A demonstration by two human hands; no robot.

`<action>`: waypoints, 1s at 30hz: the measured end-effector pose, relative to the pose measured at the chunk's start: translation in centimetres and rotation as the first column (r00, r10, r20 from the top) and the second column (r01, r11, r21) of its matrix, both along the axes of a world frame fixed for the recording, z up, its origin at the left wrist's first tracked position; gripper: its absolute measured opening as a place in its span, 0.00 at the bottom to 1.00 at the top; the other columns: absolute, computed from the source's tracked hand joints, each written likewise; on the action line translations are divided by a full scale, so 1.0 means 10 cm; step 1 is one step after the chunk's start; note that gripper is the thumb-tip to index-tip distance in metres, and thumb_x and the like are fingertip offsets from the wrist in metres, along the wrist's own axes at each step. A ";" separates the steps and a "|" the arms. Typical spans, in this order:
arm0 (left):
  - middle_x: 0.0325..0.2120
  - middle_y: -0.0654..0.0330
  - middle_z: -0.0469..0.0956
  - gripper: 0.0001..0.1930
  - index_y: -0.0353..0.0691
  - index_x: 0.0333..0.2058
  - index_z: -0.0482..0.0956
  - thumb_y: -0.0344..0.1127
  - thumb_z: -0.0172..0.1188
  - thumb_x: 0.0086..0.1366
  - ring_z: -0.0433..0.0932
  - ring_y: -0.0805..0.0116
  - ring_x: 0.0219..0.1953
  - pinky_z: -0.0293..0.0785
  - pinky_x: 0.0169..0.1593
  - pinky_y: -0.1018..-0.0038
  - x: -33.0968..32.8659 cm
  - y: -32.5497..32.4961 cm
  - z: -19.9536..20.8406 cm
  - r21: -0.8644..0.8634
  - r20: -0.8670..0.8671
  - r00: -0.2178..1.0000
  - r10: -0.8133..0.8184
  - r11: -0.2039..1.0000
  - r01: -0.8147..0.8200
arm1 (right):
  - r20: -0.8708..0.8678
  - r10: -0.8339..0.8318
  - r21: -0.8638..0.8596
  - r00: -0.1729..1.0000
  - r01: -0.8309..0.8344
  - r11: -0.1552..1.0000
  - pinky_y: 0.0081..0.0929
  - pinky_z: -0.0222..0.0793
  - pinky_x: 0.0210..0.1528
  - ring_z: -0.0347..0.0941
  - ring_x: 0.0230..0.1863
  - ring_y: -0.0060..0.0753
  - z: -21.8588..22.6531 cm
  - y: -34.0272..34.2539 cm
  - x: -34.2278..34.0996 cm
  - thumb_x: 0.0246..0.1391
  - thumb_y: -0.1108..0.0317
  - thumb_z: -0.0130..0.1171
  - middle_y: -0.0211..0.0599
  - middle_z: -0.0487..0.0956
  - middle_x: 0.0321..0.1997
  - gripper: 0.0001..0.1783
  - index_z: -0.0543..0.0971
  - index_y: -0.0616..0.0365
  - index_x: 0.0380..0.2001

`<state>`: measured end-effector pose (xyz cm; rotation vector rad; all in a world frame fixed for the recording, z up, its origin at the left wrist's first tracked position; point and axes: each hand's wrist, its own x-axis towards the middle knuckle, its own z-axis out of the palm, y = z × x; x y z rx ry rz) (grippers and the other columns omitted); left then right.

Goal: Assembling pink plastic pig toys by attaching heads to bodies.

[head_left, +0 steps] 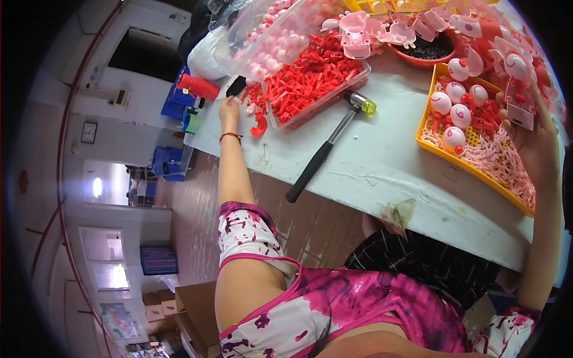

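Though well apart, hands across bare tabletop, hammer handle at front edge.

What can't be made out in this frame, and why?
Head view:
Left hand: anything it holds is too small to tell.
Right hand: some fingers hidden behind the pink plastic part.
Upper yellow basket: cut off by the top edge.
Black pieces in the red bowl: too small to identify.

A pale table carries 1 hammer, yellow basket.
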<state>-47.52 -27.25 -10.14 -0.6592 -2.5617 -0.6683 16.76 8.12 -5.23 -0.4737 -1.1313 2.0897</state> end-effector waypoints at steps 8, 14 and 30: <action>0.34 0.45 0.80 0.21 0.37 0.40 0.81 0.48 0.64 0.53 0.79 0.52 0.39 0.72 0.45 0.65 -0.09 -0.17 0.02 -0.097 0.110 0.994 -0.014 0.995 0.024 | -0.326 0.296 -0.258 0.898 -0.385 0.886 0.44 0.75 0.47 0.76 0.47 0.45 0.11 0.06 -0.07 0.63 0.50 0.45 0.40 0.78 0.47 0.23 0.68 0.53 0.54; 0.33 0.46 0.80 0.17 0.41 0.41 0.82 0.43 0.63 0.56 0.78 0.52 0.37 0.72 0.44 0.66 -0.01 -0.13 -0.02 0.052 0.001 0.972 -0.236 0.970 0.235 | -0.338 0.335 -0.230 0.880 -0.422 0.877 0.42 0.76 0.45 0.76 0.47 0.45 0.09 0.07 -0.08 0.63 0.50 0.45 0.41 0.78 0.46 0.23 0.69 0.53 0.54; 0.33 0.66 0.76 0.14 0.38 0.45 0.76 0.40 0.57 0.65 0.67 0.81 0.25 0.65 0.30 0.85 0.27 -0.39 0.16 0.746 0.542 0.591 -0.597 0.665 -0.011 | -0.199 0.286 -0.121 0.938 -0.313 0.942 0.43 0.76 0.45 0.75 0.48 0.46 0.09 0.07 -0.05 0.63 0.50 0.45 0.43 0.77 0.47 0.24 0.67 0.54 0.55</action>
